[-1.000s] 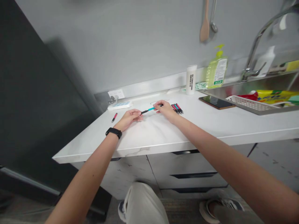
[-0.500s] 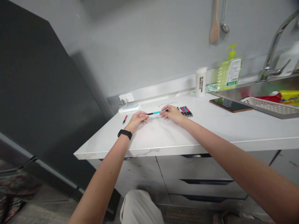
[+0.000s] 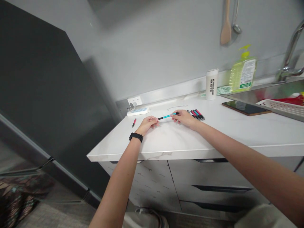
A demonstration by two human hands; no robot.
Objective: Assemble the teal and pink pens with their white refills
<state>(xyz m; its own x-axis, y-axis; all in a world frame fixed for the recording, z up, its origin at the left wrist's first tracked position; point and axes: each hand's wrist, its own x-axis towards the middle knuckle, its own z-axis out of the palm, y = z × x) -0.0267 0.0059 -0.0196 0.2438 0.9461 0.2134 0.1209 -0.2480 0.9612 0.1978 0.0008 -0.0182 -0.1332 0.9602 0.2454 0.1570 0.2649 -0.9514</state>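
Observation:
Between my two hands, a blue and black pen (image 3: 166, 116) is held level just above the white countertop (image 3: 166, 139). My left hand (image 3: 148, 124) pinches its black end; a black band sits on that wrist. At the other end, my right hand (image 3: 183, 118) has its fingers closed on the pen's blue barrel. Just right of that hand lies a row of several pens (image 3: 196, 114), pink, blue and black. One pink and black pen (image 3: 134, 123) lies alone to the left of my left hand.
A power strip (image 3: 138, 111) lies near the wall socket (image 3: 135, 101). To the right are a white bottle (image 3: 212, 85), a green soap bottle (image 3: 243, 71), a dark phone-like slab (image 3: 247, 108) and the sink's white perforated basket (image 3: 282, 107). A dark fridge (image 3: 47, 88) stands left.
My view has shifted slightly, so the counter and objects sit further right in the picture. Both hands keep hold of the pen.

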